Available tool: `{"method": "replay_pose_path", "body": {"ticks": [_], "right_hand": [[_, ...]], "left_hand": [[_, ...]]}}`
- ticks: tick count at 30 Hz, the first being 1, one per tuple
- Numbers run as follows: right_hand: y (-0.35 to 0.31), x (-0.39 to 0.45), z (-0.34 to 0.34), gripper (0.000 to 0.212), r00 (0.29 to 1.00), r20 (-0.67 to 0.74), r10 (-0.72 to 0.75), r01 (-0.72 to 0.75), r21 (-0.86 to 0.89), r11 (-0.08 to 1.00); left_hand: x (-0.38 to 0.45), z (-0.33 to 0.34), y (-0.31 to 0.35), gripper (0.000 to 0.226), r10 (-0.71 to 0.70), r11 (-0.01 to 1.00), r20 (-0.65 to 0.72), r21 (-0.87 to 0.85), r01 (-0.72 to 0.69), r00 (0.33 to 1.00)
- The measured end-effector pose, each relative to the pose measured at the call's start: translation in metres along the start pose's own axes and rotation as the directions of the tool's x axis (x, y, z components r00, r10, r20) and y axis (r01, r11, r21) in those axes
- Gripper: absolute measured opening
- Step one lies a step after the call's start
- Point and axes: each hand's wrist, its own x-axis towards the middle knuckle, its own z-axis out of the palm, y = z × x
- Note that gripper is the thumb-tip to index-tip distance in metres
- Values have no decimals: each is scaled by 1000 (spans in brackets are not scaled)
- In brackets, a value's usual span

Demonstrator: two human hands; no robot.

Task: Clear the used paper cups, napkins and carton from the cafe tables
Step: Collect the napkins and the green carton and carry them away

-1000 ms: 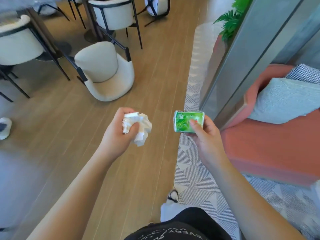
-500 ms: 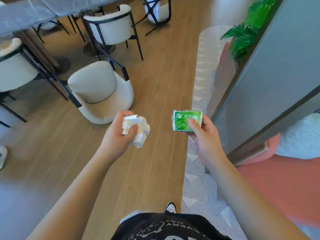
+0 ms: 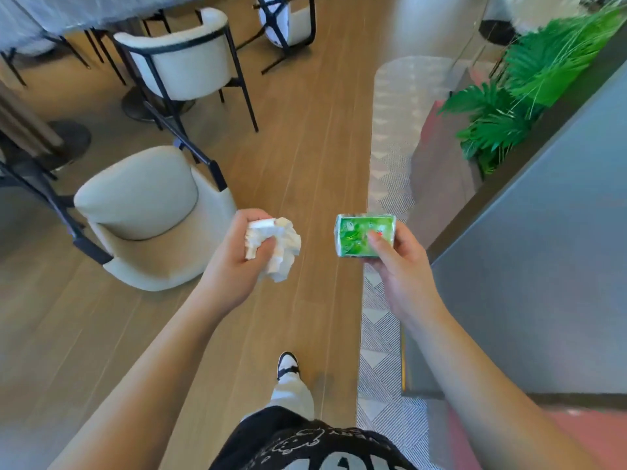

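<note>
Gripping a crumpled white napkin (image 3: pixel 274 247) in the left hand (image 3: pixel 237 262), fingers curled round a ragged, many-creased paper ball bulging out toward 3 o'clock. Pinching a small green carton (image 3: pixel 364 239) in the right hand (image 3: pixel 400 266), thumb pressed across its glossy printed face, box-shaped with crisp corners, lying on its side. Napkin and carton held apart at centre, over the floor.

Below, smooth wood-plank floor (image 3: pixel 305 147) running toward 12 o'clock in a wide open lane. At 1 o'clock, a pale rug (image 3: pixel 390 137) with a fine striped, triangular weave, its straight edge meeting the planks just under the carton. At 3 o'clock, a flat grey partition (image 3: pixel 543 266) with a dark edge, closing off that side. Leafy green plant (image 3: pixel 509 106) at 2 o'clock, behind the partition's top.

At 9 o'clock, a rounded cream upholstered chair (image 3: pixel 142 215) on a thin black frame, close to the left hand. Second cream chair (image 3: pixel 183 62) at 11 o'clock, beside a round dark table base (image 3: pixel 68 139). One black-and-white shoe (image 3: pixel 287 364) at 6 o'clock on the planks.
</note>
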Motion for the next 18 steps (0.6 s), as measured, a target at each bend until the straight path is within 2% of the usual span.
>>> {"method": "replay_pose_path", "body": {"ticks": [5, 9, 13, 18], "right_hand": [[-12, 100, 31, 29, 998, -59, 10, -9, 12, 1000], [-26, 175, 46, 20, 995, -97, -23, 27, 35, 999], [-25, 245, 50, 11, 992, -123, -30, 37, 54, 998], [-20, 336, 40, 17, 994, -112, -8, 14, 58, 998]], "left_hand": [[117, -24, -7, 32, 2, 998, 35, -59, 0, 999], [202, -41, -2, 33, 46, 999, 44, 1, -46, 998], [272, -42, -11, 40, 41, 999, 46, -15, -41, 998], [359, -24, -32, 32, 2, 1000, 45, -1, -2, 999]]}}
